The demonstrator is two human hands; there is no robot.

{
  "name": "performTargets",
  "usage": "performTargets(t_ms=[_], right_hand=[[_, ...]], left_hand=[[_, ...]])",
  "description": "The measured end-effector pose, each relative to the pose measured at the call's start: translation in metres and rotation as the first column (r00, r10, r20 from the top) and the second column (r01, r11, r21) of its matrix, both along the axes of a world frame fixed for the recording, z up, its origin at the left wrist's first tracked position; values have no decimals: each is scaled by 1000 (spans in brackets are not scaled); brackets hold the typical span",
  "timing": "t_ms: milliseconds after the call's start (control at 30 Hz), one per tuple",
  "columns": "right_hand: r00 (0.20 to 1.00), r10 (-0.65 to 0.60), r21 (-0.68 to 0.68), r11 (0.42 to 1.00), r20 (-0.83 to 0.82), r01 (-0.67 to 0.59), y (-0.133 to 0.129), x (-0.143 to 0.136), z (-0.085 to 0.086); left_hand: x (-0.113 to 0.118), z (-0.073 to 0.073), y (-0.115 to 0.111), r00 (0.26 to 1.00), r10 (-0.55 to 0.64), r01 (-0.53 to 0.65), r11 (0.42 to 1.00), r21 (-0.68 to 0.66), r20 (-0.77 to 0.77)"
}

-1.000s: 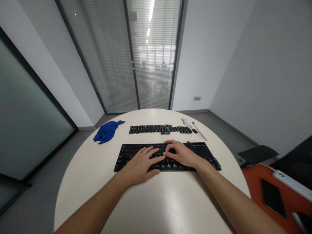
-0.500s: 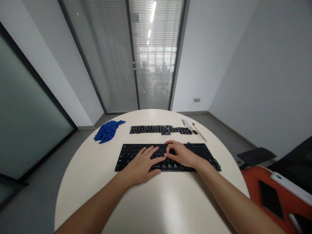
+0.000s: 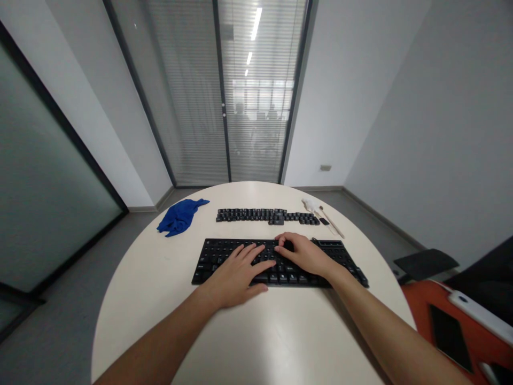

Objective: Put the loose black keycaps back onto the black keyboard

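Observation:
A black keyboard (image 3: 208,262) lies across the middle of the round table, partly covered by both hands. My left hand (image 3: 236,272) rests on its middle-left keys with the fingers spread and the thumb over the near edge. To its right, my right hand (image 3: 302,254) is curled over the keyboard, thumb and index finger pinched together near the back rows. Anything between those fingertips is too small or hidden to make out. Behind the keyboard, several loose black keycaps (image 3: 248,215) are lined up in rows, with a larger keycap (image 3: 279,220) among them.
A crumpled blue cloth (image 3: 182,216) lies at the table's back left. At the back right are a thin stick-like tool (image 3: 332,222), a small black piece (image 3: 324,221) and something white (image 3: 309,205). An orange seat (image 3: 420,305) beside the table holds a phone (image 3: 451,337) and a white power strip (image 3: 481,315).
My right hand's pinched fingertips have moved slightly toward the back of the keyboard, away from my left index finger. My left hand stays in place. The whole view has shifted a little.

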State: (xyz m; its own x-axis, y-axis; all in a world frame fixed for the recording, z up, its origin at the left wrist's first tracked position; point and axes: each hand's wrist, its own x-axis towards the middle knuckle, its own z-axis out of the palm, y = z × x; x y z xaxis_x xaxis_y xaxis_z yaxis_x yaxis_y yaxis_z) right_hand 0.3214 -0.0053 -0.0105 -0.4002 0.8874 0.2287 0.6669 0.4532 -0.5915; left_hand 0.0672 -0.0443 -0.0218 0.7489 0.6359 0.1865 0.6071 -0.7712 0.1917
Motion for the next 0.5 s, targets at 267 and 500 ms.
performTargets(t_ms=[267, 500], right_hand=[[933, -130, 250, 967, 335, 45, 46, -10, 4], [788, -338, 437, 894, 514, 99, 73, -25, -1]], left_hand=[[-1, 3, 0, 999, 6, -7, 1000, -7, -42], [0, 5, -2, 999, 17, -17, 1000, -10, -36]])
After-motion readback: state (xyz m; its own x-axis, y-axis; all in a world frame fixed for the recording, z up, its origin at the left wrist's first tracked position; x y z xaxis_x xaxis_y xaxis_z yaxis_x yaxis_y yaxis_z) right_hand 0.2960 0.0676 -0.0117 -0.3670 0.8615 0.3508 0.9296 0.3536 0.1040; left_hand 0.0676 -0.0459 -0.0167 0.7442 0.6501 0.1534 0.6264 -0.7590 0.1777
